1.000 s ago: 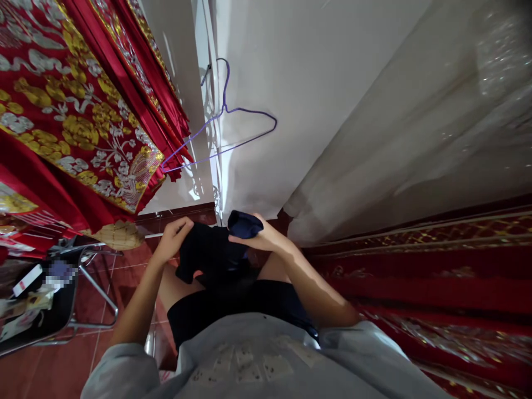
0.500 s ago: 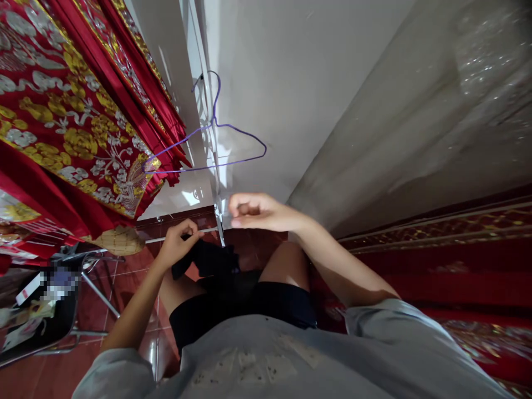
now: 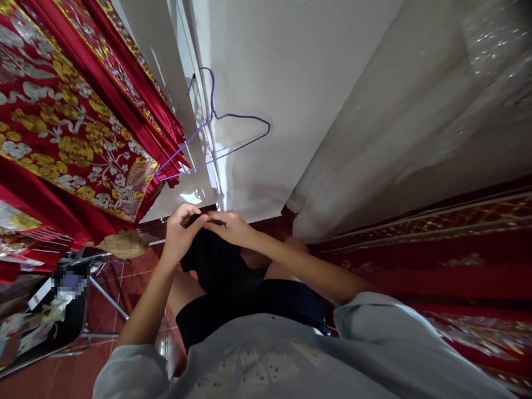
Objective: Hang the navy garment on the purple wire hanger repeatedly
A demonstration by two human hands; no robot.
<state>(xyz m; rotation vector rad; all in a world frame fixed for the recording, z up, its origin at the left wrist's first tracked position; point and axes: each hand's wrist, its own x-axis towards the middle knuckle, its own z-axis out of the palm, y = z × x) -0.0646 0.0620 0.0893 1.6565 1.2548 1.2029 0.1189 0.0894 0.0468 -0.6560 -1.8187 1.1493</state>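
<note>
A black cloth (image 3: pixel 214 257) hangs down between my knees, its upper edge pinched in my left hand (image 3: pixel 182 230). My right hand (image 3: pixel 233 227) has its fingertips together at that same edge, meeting the left fingertips. Whether the right fingers grip the cloth or something tiny at its edge is hidden. Above both hands, a purple wire hanger (image 3: pixel 241 116) hangs by its hook beside a white frame against the wall, and neither hand touches it.
Red cloth with gold and silver patterns (image 3: pixel 78 144) hangs at the left. Below it stands a black folding chair (image 3: pixel 68 327) with items on its seat. Translucent plastic sheeting (image 3: pixel 386 138) covers the right side, above more red fabric (image 3: pixel 449 271). The floor is red tile.
My right hand has come left and down to meet my left hand at the cloth's top edge. The left hand has risen slightly, lifting the black cloth. The hanger has tilted.
</note>
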